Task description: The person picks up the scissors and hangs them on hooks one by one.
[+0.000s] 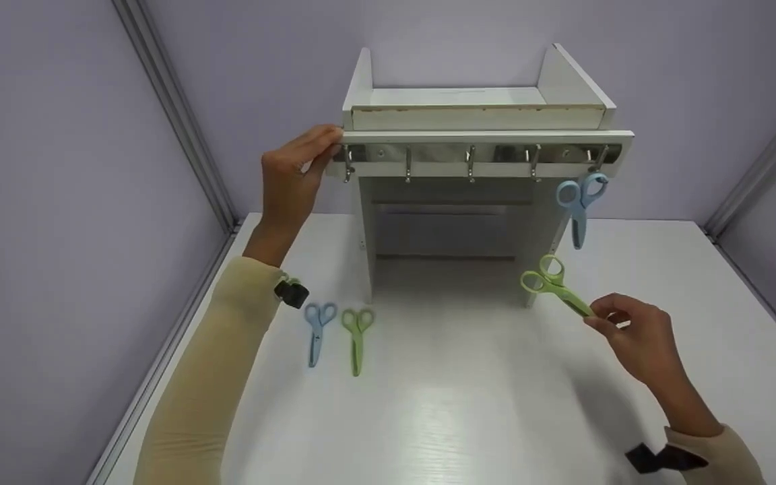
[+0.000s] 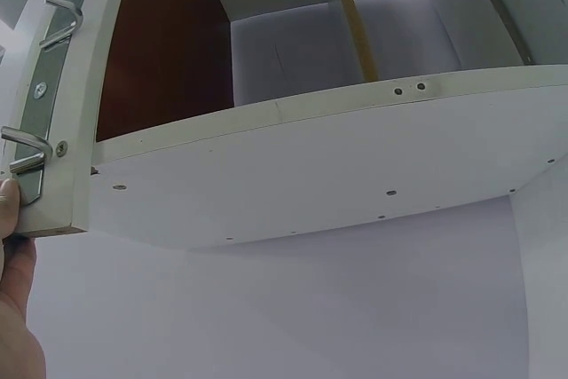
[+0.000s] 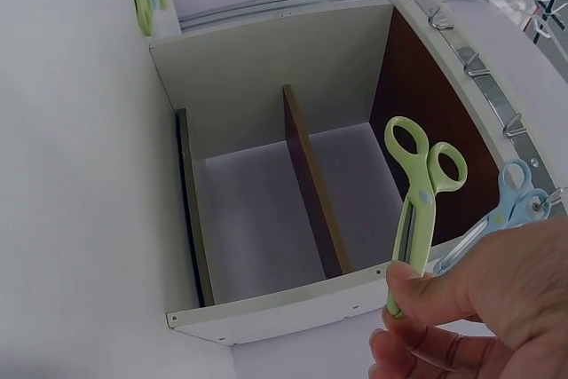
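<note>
Pinching the green scissors (image 1: pixel 553 288) by the blade tip, the right hand (image 1: pixel 637 340) holds them handles-up, slanting toward the shelf's right leg; the left hand (image 1: pixel 294 175) grips the hook rail's (image 1: pixel 475 156) left end above open bench (image 1: pixel 469 404).

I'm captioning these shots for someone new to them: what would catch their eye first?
The green scissors, pinched by the blade end in the right hand and held above the table, front right of the white rack. Behind them, blue scissors hang from the rightmost hook, while the left hand grips the hook rail's left end.
</note>
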